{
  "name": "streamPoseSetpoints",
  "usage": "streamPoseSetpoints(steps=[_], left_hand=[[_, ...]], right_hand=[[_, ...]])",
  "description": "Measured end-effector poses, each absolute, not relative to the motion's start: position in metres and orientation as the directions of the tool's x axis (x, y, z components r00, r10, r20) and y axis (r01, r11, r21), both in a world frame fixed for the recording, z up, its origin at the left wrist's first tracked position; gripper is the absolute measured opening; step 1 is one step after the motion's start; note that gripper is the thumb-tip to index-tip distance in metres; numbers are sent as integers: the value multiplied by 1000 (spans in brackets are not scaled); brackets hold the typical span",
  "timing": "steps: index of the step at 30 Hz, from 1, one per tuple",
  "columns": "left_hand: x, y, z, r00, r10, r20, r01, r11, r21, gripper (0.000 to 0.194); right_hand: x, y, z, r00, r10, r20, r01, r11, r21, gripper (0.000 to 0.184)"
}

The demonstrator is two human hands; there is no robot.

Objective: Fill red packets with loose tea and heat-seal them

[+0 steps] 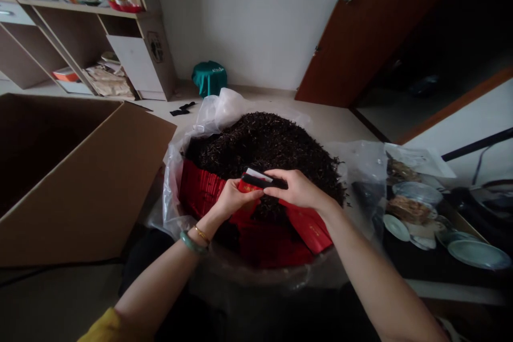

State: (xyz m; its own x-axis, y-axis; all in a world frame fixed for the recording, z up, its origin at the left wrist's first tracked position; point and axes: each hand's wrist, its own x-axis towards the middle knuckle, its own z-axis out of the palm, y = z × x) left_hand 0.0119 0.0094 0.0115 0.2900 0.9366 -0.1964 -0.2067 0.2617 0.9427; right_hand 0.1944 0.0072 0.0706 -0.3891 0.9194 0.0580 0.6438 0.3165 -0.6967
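Note:
A big heap of dark loose tea leaves [260,144] fills a basin lined with a clear plastic bag [224,109]. Several red packets [200,192] lie along its near edge. Both hands meet over the near side of the heap. My left hand [230,197], with a green bangle and a thin gold bracelet at the wrist, pinches a small red packet [248,188] from below. My right hand [298,189] is closed on a black strip-like thing [260,181] across the packet's top; I cannot make out what it is.
A large open cardboard box [84,181] stands at the left. Plates, bowls and lidded dishes [417,214] crowd a dark table at the right. Shelving [80,26] lines the far left wall, a green bundle [209,77] sits by the wall, and a brown door [360,26] stands open.

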Motion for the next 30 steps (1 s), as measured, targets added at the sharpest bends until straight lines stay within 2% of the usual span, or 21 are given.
streamPoseSetpoints(steps=[6, 9, 15, 20, 30], left_hand=[[14, 7, 10, 300, 935, -189, -208, 258, 943, 41], [14, 8, 8, 300, 936, -185, -226, 258, 939, 41], [14, 8, 6, 270, 948, -168, -194, 224, 955, 43], [15, 7, 8, 286, 942, -176, -208, 240, 948, 42], [15, 8, 4, 294, 948, -123, -155, 174, 972, 39]], right_hand=[[184, 6, 70, -370, 922, 112, 685, 353, -638, 25], [184, 5, 70, -365, 923, 123, 703, 359, -614, 25], [186, 5, 67, -368, 924, 105, 685, 346, -641, 31], [184, 6, 68, -404, 899, 170, 681, 420, -600, 22], [179, 6, 70, -408, 897, 171, 672, 422, -608, 20]])
